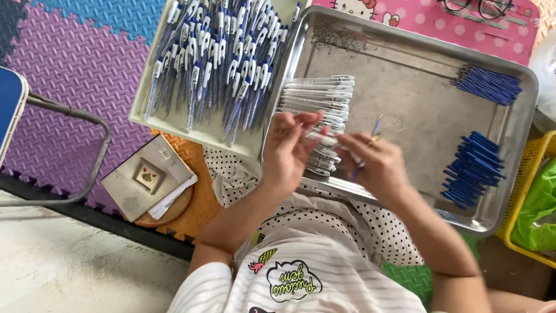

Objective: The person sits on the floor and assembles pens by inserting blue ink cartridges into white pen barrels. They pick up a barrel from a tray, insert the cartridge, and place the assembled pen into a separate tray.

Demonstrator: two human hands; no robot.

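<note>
here the person sits over a steel tray [405, 64] on the lap, both hands working just in front of a stack of white pen barrels [318, 98] at the tray's near-left side. the left hand [289, 148] has its fingers loosely curled, thumb and fingertips pinched on a white barrel [324, 139] that runs across to the right hand [376, 165]. the right hand's fingers are closed around the other end of that barrel, and a thin blue part [359, 168] pokes out from under them; whether it is a refill or a cap cannot be told, since the hands are a little blurred.

two heaps of blue refills [472, 171] lie at the tray's right side, one far, one near. a cream tray of finished blue-and-white pens [214, 52] rests just left of the steel tray, its edge touching or overlapping it.

the likely slip is in the pinch: the barrel is held only at its ends, so a hasty push could let it spring loose into the stack. the stack itself is fanned and leaning, and a knock from the left wrist could spill it. the steel tray sits on the knees, so a shift of the legs might tip the refills toward the yellow basket [530, 174].
</note>
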